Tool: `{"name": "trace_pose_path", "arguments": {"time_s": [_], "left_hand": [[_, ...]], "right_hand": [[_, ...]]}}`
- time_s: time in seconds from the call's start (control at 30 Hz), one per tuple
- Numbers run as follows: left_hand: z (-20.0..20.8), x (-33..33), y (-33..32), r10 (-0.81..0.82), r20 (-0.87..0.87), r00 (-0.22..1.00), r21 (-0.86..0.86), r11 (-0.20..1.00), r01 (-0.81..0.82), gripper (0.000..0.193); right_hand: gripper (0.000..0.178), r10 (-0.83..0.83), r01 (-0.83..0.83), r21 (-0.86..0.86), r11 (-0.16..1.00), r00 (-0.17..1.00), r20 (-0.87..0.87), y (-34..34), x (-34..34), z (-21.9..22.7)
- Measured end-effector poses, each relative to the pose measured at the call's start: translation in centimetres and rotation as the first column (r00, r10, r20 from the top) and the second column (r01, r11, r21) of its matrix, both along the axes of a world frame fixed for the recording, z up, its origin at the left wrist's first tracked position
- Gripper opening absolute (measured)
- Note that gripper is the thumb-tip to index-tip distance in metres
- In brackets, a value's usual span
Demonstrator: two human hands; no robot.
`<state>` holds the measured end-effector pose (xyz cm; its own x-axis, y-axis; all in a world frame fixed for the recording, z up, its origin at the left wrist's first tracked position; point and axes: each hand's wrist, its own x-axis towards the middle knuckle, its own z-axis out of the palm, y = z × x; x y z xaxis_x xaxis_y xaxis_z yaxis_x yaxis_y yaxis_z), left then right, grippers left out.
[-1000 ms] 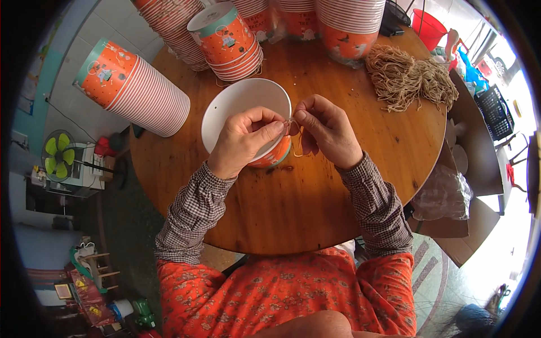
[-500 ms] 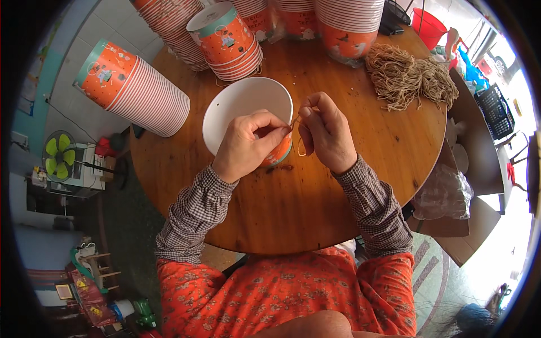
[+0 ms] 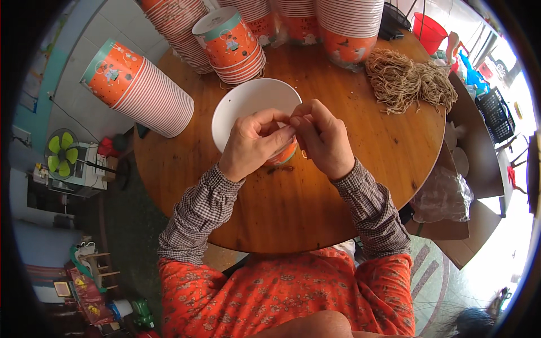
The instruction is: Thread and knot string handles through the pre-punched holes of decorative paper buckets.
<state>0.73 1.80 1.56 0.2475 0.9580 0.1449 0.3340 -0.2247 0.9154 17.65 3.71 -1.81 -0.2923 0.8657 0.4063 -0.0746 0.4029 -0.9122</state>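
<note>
A paper bucket (image 3: 248,101), white inside with an orange printed outside, stands tilted on the table in front of me, a small hole near its rim. My left hand (image 3: 253,141) overlaps its near right side, thumb and fingers pinched together. Fingertips of my right hand (image 3: 327,143) meet those of the left at the bucket's right edge, also pinched. Below the right fingers shows a short loop of thin tan string (image 3: 305,154); the rest of it is hidden by the fingers.
On the round wooden table (image 3: 270,219), a leaning stack of orange paper buckets (image 3: 152,98) stands left. Behind are another stack (image 3: 231,48) and plastic-wrapped stacks (image 3: 346,45). A heap of tan strings (image 3: 408,81) lies back right. An open cardboard box (image 3: 479,169) sits beyond the right edge.
My right hand has moved left and slightly down until its fingertips meet the left hand's. The string stretched between them is now mostly covered. The whole view has shifted slightly.
</note>
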Motion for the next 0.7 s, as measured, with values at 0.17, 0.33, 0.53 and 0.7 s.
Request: {"name": "trace_pose_path", "arguments": {"time_s": [0.17, 0.33, 0.53, 0.7], "left_hand": [[0.0, -0.1, -0.4, 0.028, 0.113, 0.993, -0.09, 0.996, -0.018, 0.013], [0.2, 0.1, -0.7, 0.035, 0.015, 0.999, 0.036, 0.999, -0.036, 0.013], [1.3, 0.7, -1.3, -0.001, 0.005, 1.0, -0.003, 1.0, 0.001, 0.013], [0.4, 0.4, -1.2, -0.007, -0.029, 1.0, 0.027, 1.0, 0.008, 0.015]], "right_hand": [[0.012, 0.1, -0.125, -0.157, 0.98, 0.982, -0.163, 0.2, 0.7, 0.6], [0.016, 0.17, -0.251, -0.229, 0.941, 0.931, -0.322, 0.0, 1.8, 1.1], [0.015, 0.221, -0.297, -0.235, 0.925, 0.928, -0.301, -0.3, 1.5, 1.2], [0.014, 0.221, -0.289, -0.215, 0.933, 0.93, -0.294, -0.5, 1.4, 1.3]]}}
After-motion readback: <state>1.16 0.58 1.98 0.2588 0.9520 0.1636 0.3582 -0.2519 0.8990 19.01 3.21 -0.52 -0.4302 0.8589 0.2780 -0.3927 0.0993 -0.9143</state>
